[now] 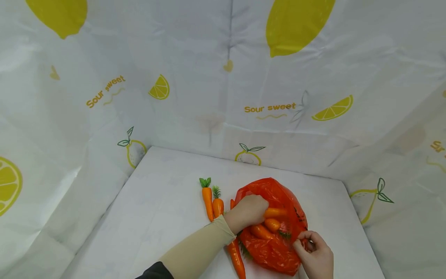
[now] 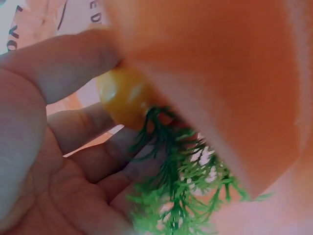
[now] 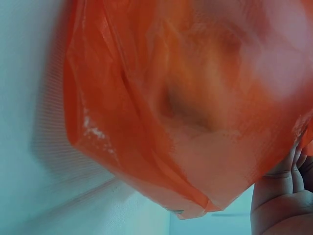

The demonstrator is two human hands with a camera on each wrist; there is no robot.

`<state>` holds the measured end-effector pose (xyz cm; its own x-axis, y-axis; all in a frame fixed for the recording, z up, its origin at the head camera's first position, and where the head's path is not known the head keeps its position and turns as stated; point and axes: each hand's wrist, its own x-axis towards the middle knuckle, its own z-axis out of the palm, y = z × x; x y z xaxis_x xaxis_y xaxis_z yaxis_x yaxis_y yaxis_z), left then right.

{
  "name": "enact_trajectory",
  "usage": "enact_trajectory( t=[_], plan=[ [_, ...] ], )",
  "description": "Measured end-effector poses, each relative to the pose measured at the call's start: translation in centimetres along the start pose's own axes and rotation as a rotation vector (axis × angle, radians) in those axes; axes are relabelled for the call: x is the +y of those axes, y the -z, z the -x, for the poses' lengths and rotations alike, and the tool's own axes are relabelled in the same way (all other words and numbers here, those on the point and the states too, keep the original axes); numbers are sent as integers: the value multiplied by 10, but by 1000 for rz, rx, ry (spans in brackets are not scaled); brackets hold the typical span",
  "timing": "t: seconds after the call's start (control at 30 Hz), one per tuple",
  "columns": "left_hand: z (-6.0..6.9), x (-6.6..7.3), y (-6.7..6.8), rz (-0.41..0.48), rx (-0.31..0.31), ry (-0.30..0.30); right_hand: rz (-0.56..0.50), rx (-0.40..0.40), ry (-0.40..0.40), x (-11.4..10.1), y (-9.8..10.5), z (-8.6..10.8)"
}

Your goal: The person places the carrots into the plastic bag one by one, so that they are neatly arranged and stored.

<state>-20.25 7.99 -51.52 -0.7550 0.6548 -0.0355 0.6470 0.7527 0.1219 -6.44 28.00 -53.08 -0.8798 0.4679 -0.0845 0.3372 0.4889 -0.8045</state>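
Note:
A red plastic bag lies with its mouth spread and several orange carrots inside, some with green tops. My left hand reaches into the bag's mouth. In the left wrist view, its thumb and fingers grip the end of a carrot, with feathery green leaves beside the palm. An orange sheet of the bag hides much of that view. At the bag's right edge, my right hand pinches the plastic between thumb and fingers. The right wrist view shows the bag stretched up close, its contents blurred.
Left of the bag lie a slim carrot, a shorter carrot and a long one partly behind my left forearm. The white table is bounded by a lemon-print sheet at its back and sides.

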Motion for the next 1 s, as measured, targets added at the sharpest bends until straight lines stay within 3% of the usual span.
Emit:
enact_trajectory(
  t=[0.17,0.5,1.0],
  plan=[
    [-2,1,-1,-14,-18,43,-5,-8,-14,0,-1,0],
    [-4,-3,-12,-92,29,55,-3,-8,-22,0,0,2],
    [2,-1,3,-109,72,17,-5,7,-20,3,-1,0]
  ],
)
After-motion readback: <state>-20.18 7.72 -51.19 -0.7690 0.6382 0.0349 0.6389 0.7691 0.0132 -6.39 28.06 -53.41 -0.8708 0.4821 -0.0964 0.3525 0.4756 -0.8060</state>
